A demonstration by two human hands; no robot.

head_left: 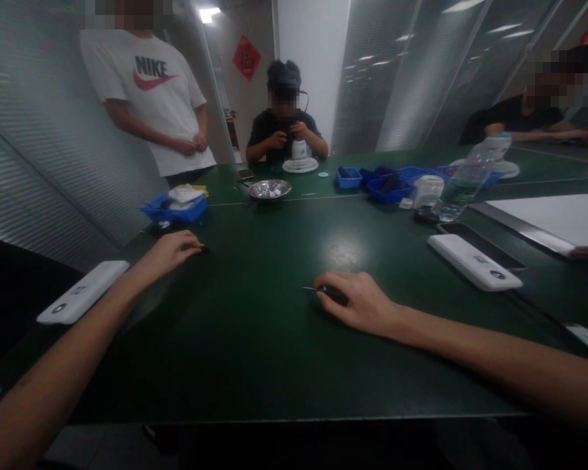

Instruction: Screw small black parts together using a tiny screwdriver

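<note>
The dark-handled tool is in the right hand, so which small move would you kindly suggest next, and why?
Perhaps bring the left hand, a small dark piece at its fingertips, toward the right hand: the dark-handled tool points its thin tip leftward, and the hands are apart.

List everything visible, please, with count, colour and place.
Tool: one, dark, middle
Part: one, dark, left
Table: one, green, below
Devices: two, white, both sides
Phone: one, dark, by right device
Board: one, white, right
Bottle: one, clear, right
Jar: one, white, by bottle
Baskets: several, blue, far side
Bowl: one, silver, far side
Ribbed disc: one, white, beyond bowl
Sign: one, red, back wall
People: three, white or dark tops, background
Left hand: one, bare, holding part
Right hand: one, bare, holding tool
</note>
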